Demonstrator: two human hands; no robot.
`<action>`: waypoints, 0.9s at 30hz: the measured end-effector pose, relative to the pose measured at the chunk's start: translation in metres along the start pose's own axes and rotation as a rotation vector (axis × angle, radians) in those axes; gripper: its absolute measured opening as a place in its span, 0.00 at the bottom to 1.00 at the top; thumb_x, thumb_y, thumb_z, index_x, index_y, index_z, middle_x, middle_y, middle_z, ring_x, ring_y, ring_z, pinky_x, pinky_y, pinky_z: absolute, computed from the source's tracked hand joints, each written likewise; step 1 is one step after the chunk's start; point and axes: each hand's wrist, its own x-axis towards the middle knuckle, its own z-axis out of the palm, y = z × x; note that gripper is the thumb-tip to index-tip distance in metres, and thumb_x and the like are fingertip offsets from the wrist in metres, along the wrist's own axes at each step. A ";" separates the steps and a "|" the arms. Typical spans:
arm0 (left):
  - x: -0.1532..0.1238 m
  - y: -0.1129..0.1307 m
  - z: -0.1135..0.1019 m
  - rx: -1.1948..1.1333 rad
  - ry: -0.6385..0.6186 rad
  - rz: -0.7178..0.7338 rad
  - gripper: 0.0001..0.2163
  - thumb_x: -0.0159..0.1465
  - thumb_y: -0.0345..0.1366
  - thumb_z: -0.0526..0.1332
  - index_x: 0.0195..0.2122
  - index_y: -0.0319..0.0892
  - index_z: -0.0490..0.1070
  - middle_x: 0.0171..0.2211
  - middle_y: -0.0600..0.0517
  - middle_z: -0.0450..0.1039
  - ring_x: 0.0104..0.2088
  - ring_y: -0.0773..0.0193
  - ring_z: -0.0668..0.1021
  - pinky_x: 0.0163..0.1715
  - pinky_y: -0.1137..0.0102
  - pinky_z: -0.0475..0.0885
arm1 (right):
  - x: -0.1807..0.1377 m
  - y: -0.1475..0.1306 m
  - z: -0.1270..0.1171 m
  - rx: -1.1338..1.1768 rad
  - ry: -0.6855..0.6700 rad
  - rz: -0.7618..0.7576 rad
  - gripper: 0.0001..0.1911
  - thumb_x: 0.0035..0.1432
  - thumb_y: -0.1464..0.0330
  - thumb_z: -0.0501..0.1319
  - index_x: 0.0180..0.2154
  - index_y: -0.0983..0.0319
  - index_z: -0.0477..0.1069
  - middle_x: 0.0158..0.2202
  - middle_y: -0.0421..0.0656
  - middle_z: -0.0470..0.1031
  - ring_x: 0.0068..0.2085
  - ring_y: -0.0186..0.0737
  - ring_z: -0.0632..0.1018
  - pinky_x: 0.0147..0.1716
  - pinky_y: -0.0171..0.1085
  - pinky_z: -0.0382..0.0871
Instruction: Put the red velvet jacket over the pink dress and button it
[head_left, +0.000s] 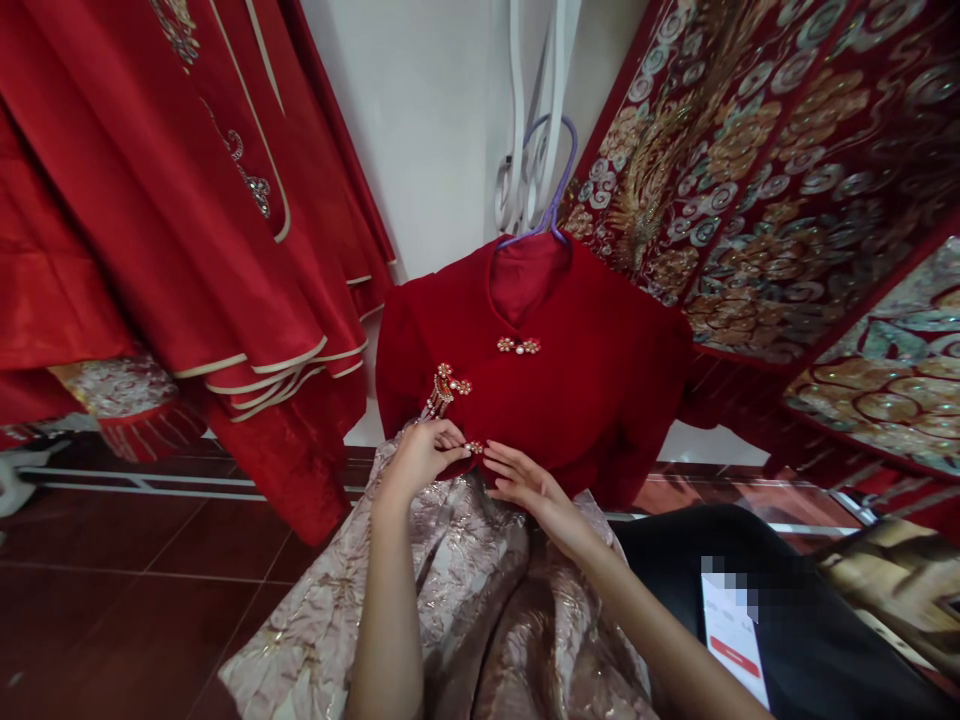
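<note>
A red velvet jacket (585, 370) hangs on a purple hanger (559, 160) in front of me, above a pale pink brocade skirt (465, 600). It has a pearl clasp (518, 346) at the collar and a tasselled clasp (448, 388) lower left. My left hand (424, 455) pinches a small pearl clasp (474, 447) at the jacket's lower edge. My right hand (525, 480) meets it from the right, fingertips closed on the same clasp.
Red embroidered robes (225, 250) hang at the left. Gold and silver embroidered garments (787, 180) hang at the right. A white curled rack (532, 110) holds the hanger against a white wall. Dark red tiles (112, 600) cover the floor. My black clothing with a white card (735, 630) shows at lower right.
</note>
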 end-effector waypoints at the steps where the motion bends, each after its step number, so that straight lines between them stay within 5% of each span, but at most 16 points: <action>1: 0.000 0.000 0.000 -0.005 0.002 0.004 0.06 0.55 0.38 0.67 0.29 0.41 0.75 0.28 0.52 0.76 0.31 0.64 0.78 0.36 0.70 0.72 | 0.000 0.001 -0.001 0.003 -0.003 -0.001 0.25 0.54 0.63 0.67 0.54 0.53 0.69 0.63 0.45 0.64 0.63 0.47 0.66 0.55 0.47 0.69; 15: -0.002 0.004 0.000 -0.108 -0.006 -0.012 0.06 0.56 0.37 0.66 0.27 0.41 0.73 0.28 0.52 0.77 0.31 0.64 0.79 0.34 0.71 0.72 | -0.002 0.002 0.000 -0.007 -0.007 -0.002 0.25 0.54 0.61 0.66 0.54 0.52 0.69 0.61 0.45 0.66 0.60 0.47 0.68 0.53 0.48 0.70; 23: -0.008 0.026 0.004 -0.417 -0.377 -0.096 0.11 0.53 0.40 0.70 0.32 0.39 0.75 0.28 0.50 0.78 0.30 0.64 0.79 0.34 0.70 0.73 | 0.005 0.011 -0.002 -0.047 0.127 -0.094 0.21 0.47 0.60 0.71 0.43 0.56 0.70 0.38 0.40 0.72 0.38 0.36 0.75 0.37 0.36 0.74; 25: -0.006 0.031 0.006 -0.443 -0.333 -0.053 0.11 0.55 0.41 0.68 0.33 0.39 0.76 0.30 0.50 0.78 0.32 0.64 0.79 0.36 0.69 0.73 | 0.005 0.007 -0.004 -0.056 0.143 -0.104 0.19 0.49 0.59 0.70 0.42 0.57 0.70 0.36 0.40 0.72 0.37 0.36 0.74 0.37 0.36 0.74; 27: -0.001 0.032 0.010 -0.482 -0.137 -0.021 0.11 0.56 0.42 0.67 0.34 0.39 0.74 0.32 0.49 0.78 0.34 0.65 0.78 0.39 0.69 0.73 | 0.004 0.000 -0.007 -0.056 0.154 -0.097 0.18 0.50 0.59 0.69 0.42 0.57 0.70 0.35 0.40 0.72 0.37 0.36 0.74 0.38 0.36 0.74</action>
